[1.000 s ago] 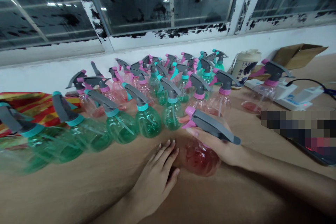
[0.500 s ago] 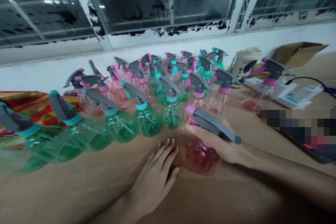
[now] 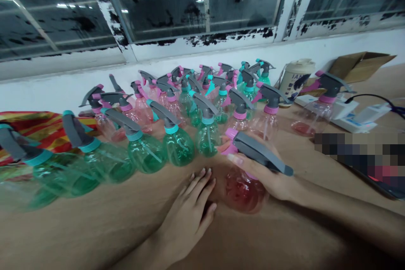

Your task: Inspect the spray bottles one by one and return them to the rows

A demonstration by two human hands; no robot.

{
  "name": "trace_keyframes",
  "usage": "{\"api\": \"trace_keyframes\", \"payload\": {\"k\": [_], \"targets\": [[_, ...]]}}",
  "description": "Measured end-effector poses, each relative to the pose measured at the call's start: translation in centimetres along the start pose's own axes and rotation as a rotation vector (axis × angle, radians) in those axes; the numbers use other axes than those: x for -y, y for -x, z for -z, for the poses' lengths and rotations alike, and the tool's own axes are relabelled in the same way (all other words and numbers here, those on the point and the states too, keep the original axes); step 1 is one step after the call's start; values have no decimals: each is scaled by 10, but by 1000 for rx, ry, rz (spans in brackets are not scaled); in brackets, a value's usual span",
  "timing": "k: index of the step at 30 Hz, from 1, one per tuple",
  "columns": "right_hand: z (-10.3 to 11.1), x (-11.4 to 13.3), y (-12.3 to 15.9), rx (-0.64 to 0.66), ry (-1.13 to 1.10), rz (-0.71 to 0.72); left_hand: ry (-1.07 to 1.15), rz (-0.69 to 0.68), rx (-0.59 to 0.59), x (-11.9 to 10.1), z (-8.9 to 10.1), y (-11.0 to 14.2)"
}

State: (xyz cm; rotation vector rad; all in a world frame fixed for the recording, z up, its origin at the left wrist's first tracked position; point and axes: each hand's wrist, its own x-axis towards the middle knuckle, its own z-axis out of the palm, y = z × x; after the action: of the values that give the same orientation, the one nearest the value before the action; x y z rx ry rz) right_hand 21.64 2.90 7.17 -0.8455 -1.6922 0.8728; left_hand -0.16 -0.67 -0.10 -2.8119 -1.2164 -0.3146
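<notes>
Gripping the bottle (image 3: pixel 245 192) by its neck, my right hand (image 3: pixel 272 175) holds it near upright over the table (image 3: pixel 95 232), nozzle (image 3: pixel 232 134) aimed leftward and away, grey lever (image 3: pixel 264 152) sloping down rightward. My left hand (image 3: pixel 188 215) lies spread, palm down, just left. Green bottles (image 3: pixel 179 147) stand beyond.

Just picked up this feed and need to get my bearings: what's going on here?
The right hand grips a pink-collared spray bottle around its neck, just under the gray trigger head. The left hand lies palm down on the table beside it, holding nothing. A row of green bottles stands in front and to the left, with more pink and green ones behind, toward the wall. Off to the right are another pink bottle, a cup and an open cardboard box.
</notes>
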Motion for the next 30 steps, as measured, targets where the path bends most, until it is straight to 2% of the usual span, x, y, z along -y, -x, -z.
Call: {"api": "trace_keyframes", "payload": {"k": [15,21,30], "targets": [[0,1,0,-9,140,90,-13,6,1,1,-1,-1],[1,-2,0,28,115,42,-15,1,9,1,-1,-2],[0,2,-1,28,52,48,1,5,10,0,0,-1]]}}
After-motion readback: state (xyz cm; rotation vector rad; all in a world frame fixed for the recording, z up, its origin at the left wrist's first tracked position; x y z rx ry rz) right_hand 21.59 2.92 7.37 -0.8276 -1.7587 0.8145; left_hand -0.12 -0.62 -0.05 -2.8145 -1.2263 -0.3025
